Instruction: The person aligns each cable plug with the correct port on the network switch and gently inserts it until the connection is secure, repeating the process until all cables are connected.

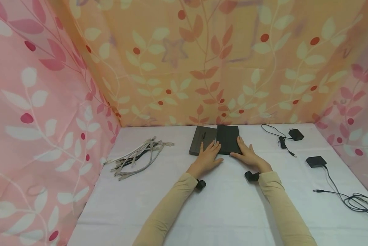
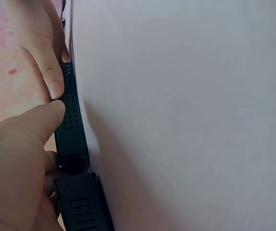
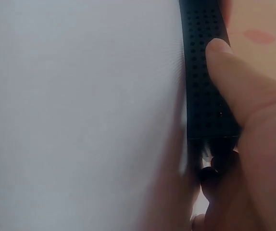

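A dark grey flat box [image 1: 203, 138] with lettering, which looks like a network device, lies beside a black flat box [image 1: 228, 138] near the back of the table. My left hand [image 1: 206, 160] has straight, spread fingers where the two boxes meet, its thumb against the black box's perforated front side [image 2: 71, 110]. The right hand [image 1: 251, 159] lies at the black box's right front corner. Its fingers reach along the right side and its thumb rests on the perforated side [image 3: 203, 82]. Slots mark the grey box's near side [image 2: 82, 204].
Several grey and black network cables [image 1: 141, 155] lie bunched on the left of the white table [image 1: 227, 212]. Toward the right are a black power adapter [image 1: 296, 134] with its cord and another adapter [image 1: 316, 161] with a coiled cord [image 1: 360, 203]. Patterned cloth [image 1: 184, 68] stands behind.
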`<action>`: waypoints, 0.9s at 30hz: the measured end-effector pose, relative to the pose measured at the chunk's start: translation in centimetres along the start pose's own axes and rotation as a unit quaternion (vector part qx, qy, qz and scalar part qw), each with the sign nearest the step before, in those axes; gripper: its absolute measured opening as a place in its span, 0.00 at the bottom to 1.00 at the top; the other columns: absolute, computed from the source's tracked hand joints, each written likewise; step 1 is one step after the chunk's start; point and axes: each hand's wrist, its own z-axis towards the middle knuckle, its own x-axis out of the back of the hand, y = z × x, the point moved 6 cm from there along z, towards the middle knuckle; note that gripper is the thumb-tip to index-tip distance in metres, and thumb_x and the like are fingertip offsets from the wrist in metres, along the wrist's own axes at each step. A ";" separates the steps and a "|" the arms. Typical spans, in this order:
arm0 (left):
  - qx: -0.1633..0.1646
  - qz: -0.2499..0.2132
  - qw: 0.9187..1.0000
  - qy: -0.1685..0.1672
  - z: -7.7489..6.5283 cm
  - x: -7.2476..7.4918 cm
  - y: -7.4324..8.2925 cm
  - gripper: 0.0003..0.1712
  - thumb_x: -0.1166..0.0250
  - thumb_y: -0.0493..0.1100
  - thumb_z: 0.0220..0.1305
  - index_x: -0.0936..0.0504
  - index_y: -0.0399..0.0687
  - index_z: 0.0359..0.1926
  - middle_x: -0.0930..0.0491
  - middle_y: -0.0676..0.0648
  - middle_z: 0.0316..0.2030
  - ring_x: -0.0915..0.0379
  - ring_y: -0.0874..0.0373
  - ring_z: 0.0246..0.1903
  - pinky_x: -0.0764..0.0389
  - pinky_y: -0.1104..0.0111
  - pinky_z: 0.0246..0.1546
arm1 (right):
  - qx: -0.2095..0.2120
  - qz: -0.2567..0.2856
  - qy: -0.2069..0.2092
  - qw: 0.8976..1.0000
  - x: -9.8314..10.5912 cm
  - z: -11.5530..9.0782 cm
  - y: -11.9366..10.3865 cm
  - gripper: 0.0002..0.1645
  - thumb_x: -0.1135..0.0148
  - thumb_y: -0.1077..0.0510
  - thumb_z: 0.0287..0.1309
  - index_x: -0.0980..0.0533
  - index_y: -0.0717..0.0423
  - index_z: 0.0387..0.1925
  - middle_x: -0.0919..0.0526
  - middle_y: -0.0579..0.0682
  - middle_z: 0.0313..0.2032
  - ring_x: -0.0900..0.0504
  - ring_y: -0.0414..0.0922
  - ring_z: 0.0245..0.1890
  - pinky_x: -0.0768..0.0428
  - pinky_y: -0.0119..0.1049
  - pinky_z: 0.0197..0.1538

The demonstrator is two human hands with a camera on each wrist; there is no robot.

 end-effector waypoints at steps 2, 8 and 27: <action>0.000 0.005 1.000 -0.001 -0.2 0.1 0.2 0.40 0.53 0.66 0.65 0.48 0.52 0.71 0.52 0.53 0.71 0.64 0.57 0.71 0.62 0.42 0.65 | -0.002 0.001 -0.001 1.000 0.0 -0.1 0.0 0.57 0.49 0.39 0.62 0.71 0.63 0.70 0.71 0.64 0.70 0.69 0.60 0.70 0.78 0.61 0.63; -0.006 0.006 1.000 0.006 -0.9 0.3 0.7 0.41 0.52 0.65 0.65 0.48 0.51 0.71 0.52 0.51 0.71 0.62 0.55 0.71 0.60 0.43 0.65 | 0.003 0.003 -0.002 1.000 -0.2 -0.6 -0.1 0.57 0.49 0.38 0.62 0.71 0.64 0.69 0.71 0.65 0.70 0.68 0.60 0.70 0.77 0.61 0.63; -0.007 0.013 1.000 0.011 -2.4 -0.2 1.5 0.41 0.52 0.65 0.65 0.48 0.50 0.71 0.52 0.51 0.71 0.63 0.55 0.72 0.60 0.44 0.66 | 0.006 0.007 -0.006 1.000 -0.6 -2.2 -0.6 0.57 0.48 0.39 0.62 0.70 0.65 0.69 0.69 0.68 0.69 0.66 0.63 0.69 0.74 0.63 0.63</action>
